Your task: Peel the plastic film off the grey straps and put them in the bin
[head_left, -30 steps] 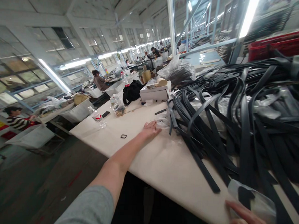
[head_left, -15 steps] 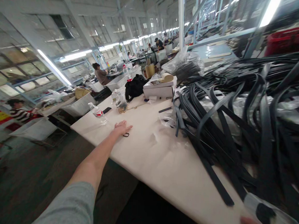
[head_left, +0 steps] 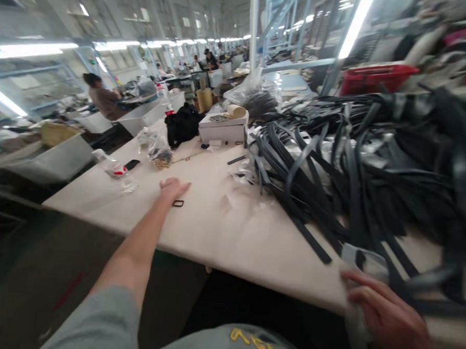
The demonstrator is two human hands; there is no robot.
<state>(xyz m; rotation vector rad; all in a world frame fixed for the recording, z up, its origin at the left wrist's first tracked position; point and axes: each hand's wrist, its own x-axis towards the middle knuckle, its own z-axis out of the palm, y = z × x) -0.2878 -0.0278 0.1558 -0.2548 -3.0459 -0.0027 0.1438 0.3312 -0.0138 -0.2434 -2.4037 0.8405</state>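
My left hand (head_left: 172, 188) is stretched far out over the cream table (head_left: 214, 231), fingers together and flat, resting just above a small black rectangular buckle (head_left: 178, 203). Whether it grips the buckle I cannot make out. My right hand (head_left: 389, 318) lies at the table's near edge with its fingers spread on a clear plastic bag (head_left: 363, 259) that wraps some black straps. A big tangled heap of black straps (head_left: 366, 171) covers the right half of the table.
Beyond my left hand lie a crushed water bottle (head_left: 114, 169), a phone (head_left: 132, 164), a bag of small metal parts (head_left: 160, 152), a black bag (head_left: 183, 125) and a white box (head_left: 223, 129). A red crate (head_left: 374, 76) stands behind the straps. People work at tables farther back.
My left hand moved from beside the strap heap leftward to the black buckle and rests there. My right hand came further into view on the plastic bag. The view tilted down.
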